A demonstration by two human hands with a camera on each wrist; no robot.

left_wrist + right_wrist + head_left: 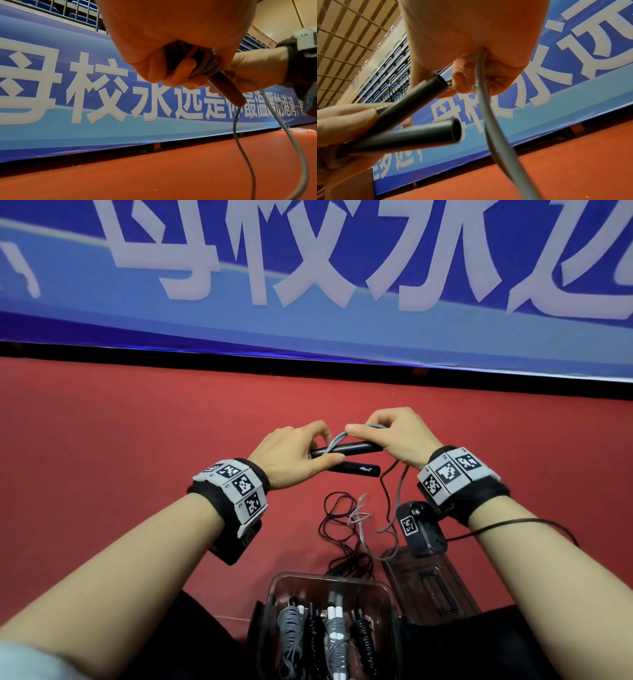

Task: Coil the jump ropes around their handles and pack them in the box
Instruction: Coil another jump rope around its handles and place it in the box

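Two black handles of a jump rope lie side by side in my left hand, which grips their left ends above the red floor. Its grey rope loops over the upper handle. My right hand pinches that rope just above the handles. In the left wrist view a few grey turns sit around the handles. The right wrist view shows the two handles spread apart and the rope hanging from my fingers. The slack trails down to the floor.
A clear plastic box stands between my knees, holding several coiled grey and black ropes. A loose black rope lies tangled on the floor beyond it. A dark lid lies to the right. A blue banner walls the far side.
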